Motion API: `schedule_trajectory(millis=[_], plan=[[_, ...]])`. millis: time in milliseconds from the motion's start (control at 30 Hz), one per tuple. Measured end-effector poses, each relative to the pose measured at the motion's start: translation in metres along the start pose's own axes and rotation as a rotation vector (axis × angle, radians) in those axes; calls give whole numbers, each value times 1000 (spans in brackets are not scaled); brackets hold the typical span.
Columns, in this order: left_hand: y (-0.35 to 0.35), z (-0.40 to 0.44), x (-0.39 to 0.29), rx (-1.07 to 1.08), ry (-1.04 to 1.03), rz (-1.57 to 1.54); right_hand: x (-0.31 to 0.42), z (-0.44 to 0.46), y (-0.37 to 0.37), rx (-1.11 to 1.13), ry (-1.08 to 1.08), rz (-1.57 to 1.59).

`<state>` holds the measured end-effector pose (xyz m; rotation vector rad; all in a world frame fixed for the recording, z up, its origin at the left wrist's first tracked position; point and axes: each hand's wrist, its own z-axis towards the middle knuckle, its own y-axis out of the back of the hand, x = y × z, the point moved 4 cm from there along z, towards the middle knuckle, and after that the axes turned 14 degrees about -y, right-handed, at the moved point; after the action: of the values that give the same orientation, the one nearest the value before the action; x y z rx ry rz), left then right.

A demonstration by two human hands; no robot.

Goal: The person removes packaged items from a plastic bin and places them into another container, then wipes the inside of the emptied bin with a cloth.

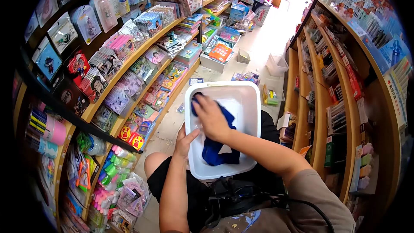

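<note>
A white plastic basin (248, 103) rests on my lap, tilted slightly. Inside it lies a dark blue cloth (215, 153), spread from the upper left corner down to the bottom. My right hand (210, 118) is inside the basin on the cloth's upper part, with a dark bit of it at the fingertips; the fingers are bent and partly blurred. At the basin's left rim, my left hand (186, 140) grips the wall, thumb on the inside and the other fingers mostly hidden outside.
Stocked shelves (125, 67) run along the left, and more shelves (340, 82) stand close on the right. Ahead on the aisle floor are a white box of books (211, 62), a clear plastic bin (277, 64), another bin (272, 95) and a small carton (243, 56).
</note>
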<state>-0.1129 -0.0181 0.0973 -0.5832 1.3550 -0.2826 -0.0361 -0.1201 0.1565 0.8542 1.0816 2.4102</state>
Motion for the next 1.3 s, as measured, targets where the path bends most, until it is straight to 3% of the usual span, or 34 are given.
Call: schedule_trajectory(millis=[100, 267, 300, 400, 433, 667, 767, 867, 967, 1300], plan=[[-3, -4, -1, -41, -34, -68, 11, -8, -2, 91, 60, -6], [4, 3, 1, -1, -85, -3, 2, -95, -20, 487, 302, 117], [-1, 1, -1, 0, -88, -12, 16, -106, -2, 504, 557, -33], [-5, -1, -2, -12, -80, -90, 16, -94, -1, 511, 539, 2], [-5, -2, -3, -15, -74, -122, 13, -84, -1, 431, 436, 89], [-6, 4, 3, -10, -35, -80, -22, 5, 23, 214, 181, -446], [-9, 3, -1, -33, -78, -7, -39, 7, 32, 245, 176, -577], [-12, 2, -8, -49, -68, 20, -65, -2, 38, 464, 52, -844], [-16, 0, -10, -30, -59, 44, -77, -14, 53, 372, 56, -804], [-18, -9, -11, -25, -109, 14, -28, -80, 47, 815, 123, -820]])
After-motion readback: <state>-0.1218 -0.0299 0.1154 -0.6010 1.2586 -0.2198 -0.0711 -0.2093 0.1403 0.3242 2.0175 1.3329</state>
